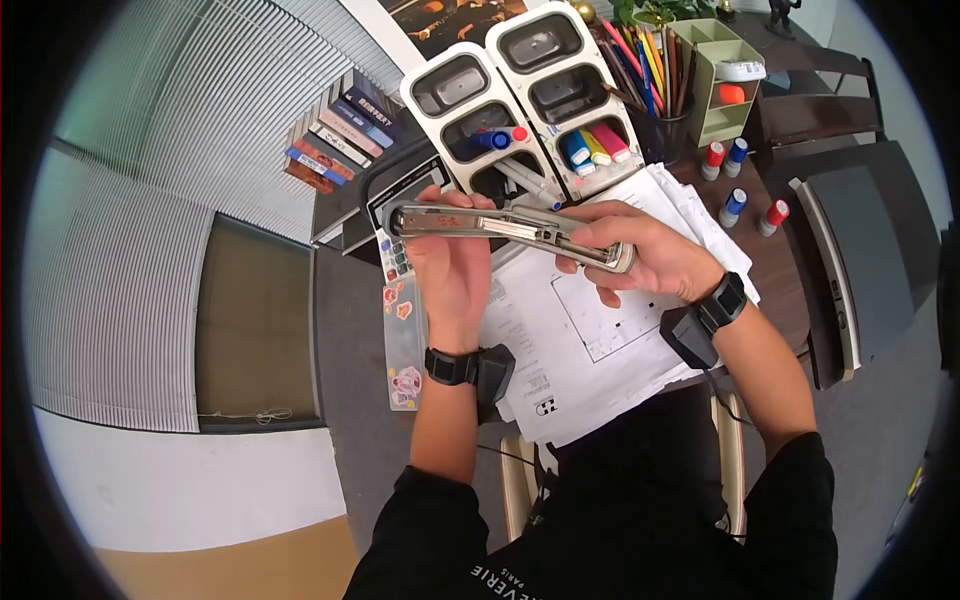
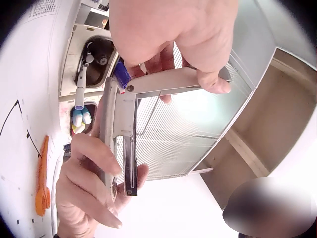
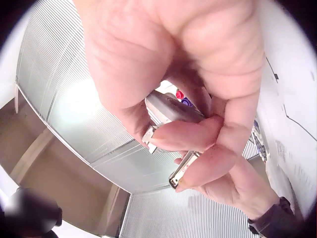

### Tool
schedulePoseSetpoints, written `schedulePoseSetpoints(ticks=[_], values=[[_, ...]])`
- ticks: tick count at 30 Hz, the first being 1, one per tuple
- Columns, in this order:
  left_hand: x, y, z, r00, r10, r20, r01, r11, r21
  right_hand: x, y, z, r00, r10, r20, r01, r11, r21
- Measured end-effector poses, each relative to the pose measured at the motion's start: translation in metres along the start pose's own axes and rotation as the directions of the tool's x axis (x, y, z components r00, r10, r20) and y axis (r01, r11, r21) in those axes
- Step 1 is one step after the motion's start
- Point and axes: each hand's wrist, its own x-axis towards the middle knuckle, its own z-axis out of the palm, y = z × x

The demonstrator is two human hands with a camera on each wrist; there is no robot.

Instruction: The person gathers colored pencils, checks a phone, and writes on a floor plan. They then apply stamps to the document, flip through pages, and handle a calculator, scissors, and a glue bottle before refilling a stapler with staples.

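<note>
A grey metal stapler [image 1: 520,228] is held up above the papers, its underside and staple channel showing in the head view. My left hand [image 1: 452,285] grips one end, and my right hand [image 1: 655,255] holds the other between thumb and fingers. From the left wrist, the stapler [image 2: 128,111] is swung wide apart, its long arm at a steep angle to the channel part. The left thumb [image 2: 214,83] presses the end of that arm. In the right wrist view the right fingers [image 3: 203,153] curl round the stapler body and hide much of it.
Beneath the hands lie printed papers [image 1: 590,345]. Behind stand white organizers [image 1: 492,62] with markers and highlighters, a pencil cup [image 1: 662,135] and a green holder [image 1: 712,50]. Red- and blue-capped bottles [image 1: 733,207] stand right. Orange scissors [image 2: 42,186] lie on paper.
</note>
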Motion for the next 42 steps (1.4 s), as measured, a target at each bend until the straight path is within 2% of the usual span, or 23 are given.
schedulePoseSetpoints(ticks=[4,6,8,10,12,13,14,16,17,19,20,21,22,23,25,29,31,36,38,42], values=[[0.001,0.000,0.003,1.000,0.010,0.022,-0.008,0.994,-0.113,-0.002,-0.002,0.004,1.000,-0.009,-0.030,0.008,1.000,-0.027],[-0.003,0.002,0.007,0.999,0.035,0.007,-0.036,0.999,0.035,-0.005,-0.004,0.005,0.999,-0.007,-0.039,0.004,0.997,-0.072],[-0.005,0.003,0.007,0.999,0.035,0.016,-0.036,0.997,0.067,-0.006,-0.008,0.011,0.999,-0.006,-0.040,0.001,0.992,-0.125],[-0.003,0.005,0.011,0.998,0.039,0.040,-0.042,0.995,0.095,-0.008,-0.014,0.019,0.996,-0.088,-0.031,0.081,0.978,-0.190],[-0.004,0.006,0.021,0.996,0.067,-0.052,-0.042,0.921,0.387,-0.006,-0.012,0.013,0.996,-0.089,-0.009,0.086,0.980,-0.179],[-0.005,0.004,0.022,0.994,0.065,-0.087,-0.019,0.893,0.449,-0.004,-0.011,0.011,0.996,-0.086,0.011,0.086,0.983,-0.163],[-0.006,0.002,0.022,0.994,0.067,-0.084,-0.022,0.894,0.448,-0.005,-0.010,0.010,0.996,-0.088,0.011,0.089,0.982,-0.165],[-0.011,-0.002,0.025,0.987,0.067,-0.145,-0.003,0.916,0.401,-0.006,-0.005,0.011,0.991,-0.121,0.065,0.121,0.993,-0.001],[-0.013,-0.006,0.028,0.981,0.071,-0.182,0.006,0.921,0.390,-0.005,-0.002,0.010,0.991,-0.116,0.065,0.116,0.993,0.004],[-0.018,-0.010,0.022,0.981,0.068,-0.181,0.015,0.905,0.424,-0.002,0.002,0.008,0.935,-0.330,0.130,0.353,0.899,-0.260],[-0.020,-0.012,0.020,0.983,0.069,-0.171,0.017,0.890,0.455,-0.001,0.001,0.009,0.936,-0.328,0.131,0.351,0.900,-0.258],[-0.019,-0.010,0.032,0.982,0.087,-0.169,0.023,0.828,0.561,-0.001,-0.001,0.009,0.922,-0.387,0.023,0.364,0.844,-0.394],[-0.020,-0.010,0.032,0.982,0.090,-0.167,0.019,0.828,0.560,-0.001,-0.005,0.010,0.887,-0.456,-0.075,0.354,0.773,-0.526],[-0.021,-0.012,0.030,0.982,0.041,-0.185,0.069,0.832,0.551,-0.002,-0.008,0.011,0.870,-0.484,-0.094,0.353,0.745,-0.566],[-0.020,-0.015,0.029,0.979,-0.031,-0.202,0.140,0.824,0.549,-0.001,-0.008,0.010,0.861,-0.501,-0.087,0.368,0.731,-0.575],[-0.019,-0.015,0.025,0.972,-0.056,-0.229,0.171,0.835,0.522,0.000,-0.004,0.008,0.832,-0.548,-0.087,0.400,0.701,-0.590],[-0.015,-0.009,0.034,0.991,0.024,-0.131,0.064,0.775,0.629,-0.002,-0.005,0.007,0.847,-0.524,-0.087,0.386,0.720,-0.577],[-0.016,-0.008,0.031,0.995,0.062,-0.075,0.005,0.741,0.671,-0.004,-0.011,0.006,0.881,-0.467,-0.077,0.339,0.735,-0.588],[-0.016,-0.008,0.033,0.995,0.063,-0.076,0.004,0.743,0.669,-0.005,-0.010,0.008,0.883,-0.463,-0.078,0.278,0.650,-0.707],[-0.019,-0.007,0.033,0.993,0.076,-0.088,0.000,0.760,0.650,0.003,0.002,0.006,0.866,-0.496,-0.069,0.267,0.574,-0.774]])
